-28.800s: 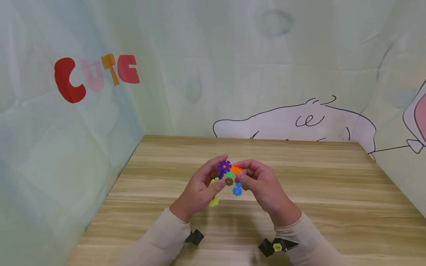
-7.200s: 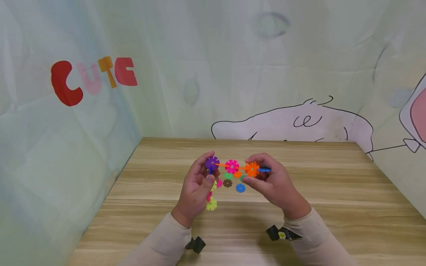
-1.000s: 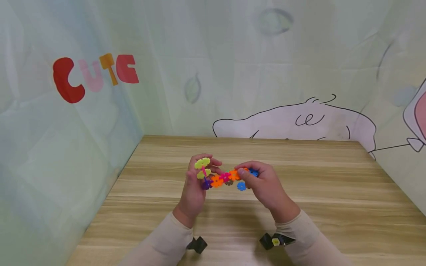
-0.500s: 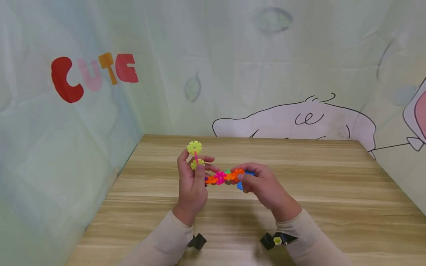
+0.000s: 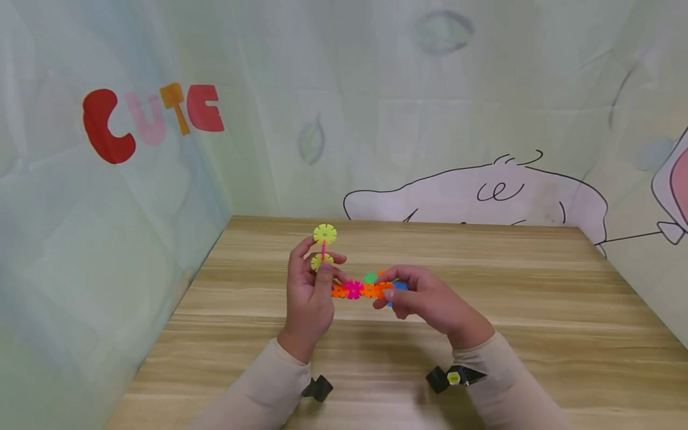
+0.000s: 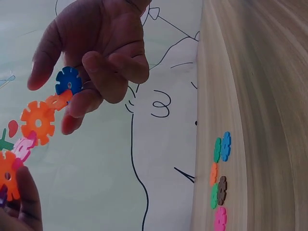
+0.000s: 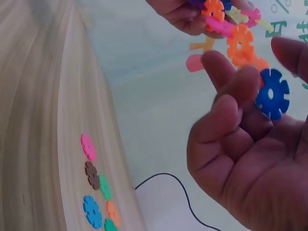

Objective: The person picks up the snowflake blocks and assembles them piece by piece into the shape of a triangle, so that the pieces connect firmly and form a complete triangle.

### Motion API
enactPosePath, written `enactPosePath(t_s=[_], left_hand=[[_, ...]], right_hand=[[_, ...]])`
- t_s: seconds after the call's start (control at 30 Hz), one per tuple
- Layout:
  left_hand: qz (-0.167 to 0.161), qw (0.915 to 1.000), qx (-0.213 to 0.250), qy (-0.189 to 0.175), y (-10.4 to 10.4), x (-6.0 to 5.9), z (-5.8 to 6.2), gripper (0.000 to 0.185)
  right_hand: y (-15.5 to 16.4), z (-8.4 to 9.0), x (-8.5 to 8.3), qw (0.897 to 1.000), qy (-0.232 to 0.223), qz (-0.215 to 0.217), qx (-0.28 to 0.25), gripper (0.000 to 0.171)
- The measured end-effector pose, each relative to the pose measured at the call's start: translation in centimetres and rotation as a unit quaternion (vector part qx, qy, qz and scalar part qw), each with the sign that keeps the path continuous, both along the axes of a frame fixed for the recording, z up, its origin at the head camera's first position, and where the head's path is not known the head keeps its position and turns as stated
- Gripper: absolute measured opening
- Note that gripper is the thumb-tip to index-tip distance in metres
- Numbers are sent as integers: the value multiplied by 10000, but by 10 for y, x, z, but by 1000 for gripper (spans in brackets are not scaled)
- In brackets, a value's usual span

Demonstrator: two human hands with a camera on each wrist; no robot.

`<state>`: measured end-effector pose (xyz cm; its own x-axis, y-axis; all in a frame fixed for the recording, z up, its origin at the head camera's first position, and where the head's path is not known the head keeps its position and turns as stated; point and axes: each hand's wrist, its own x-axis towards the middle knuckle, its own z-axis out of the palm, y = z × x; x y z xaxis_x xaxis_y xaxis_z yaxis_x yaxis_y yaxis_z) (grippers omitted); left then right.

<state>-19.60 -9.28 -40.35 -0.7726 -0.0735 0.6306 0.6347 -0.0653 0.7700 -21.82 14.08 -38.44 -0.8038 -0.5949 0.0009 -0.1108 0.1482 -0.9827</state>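
Observation:
A chain of slotted plastic flower discs hangs between the hands in the head view, with a pink disc (image 5: 353,290) between orange ones. My left hand (image 5: 309,304) pinches its left end; there a yellow disc (image 5: 325,234) stands up above the fingers on a pink link. My right hand (image 5: 430,298) is around the other end, fingers loosely bent. In the right wrist view a dark blue disc (image 7: 273,94) sits between its thumb and fingers, the thumb apart from it. The fingers touch or nearly touch the orange disc beside it. The left hand partly hides the purple disc.
Loose discs lie flat on the wooden table (image 5: 484,280) beyond the hands: a pink one (image 6: 220,219), a brown one (image 6: 222,191), a light blue one (image 6: 226,146), an orange one and green ones. Printed cloth walls rise behind and at the left.
Over the last second the left hand has turned the yellow end upright and the chain has straightened. The right thumb has loosened from the orange disc. Seven seconds ago the yellow end hung down.

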Motion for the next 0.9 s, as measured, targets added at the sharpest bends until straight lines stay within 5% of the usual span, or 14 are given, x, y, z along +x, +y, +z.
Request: enactPosePath(t_s=[0.3, 0.5, 0.67, 0.9], left_hand=[[61, 9996, -24, -257, 0, 0, 1, 36], [14, 9992, 18, -396, -1, 0, 2, 40], [-205, 9972, -51, -721, 0, 1, 3, 41], [-349, 9946, -184, -962, 2, 2, 4, 34]], right_hand=[[11, -1, -7, 9994, -16, 305, 131, 46], [14, -14, -21, 9959, 135, -639, 623, 47], [16, -37, -33, 9689, 510, -1269, 2064, 35], [13, -48, -30, 9240, 1102, -433, 3637, 43]])
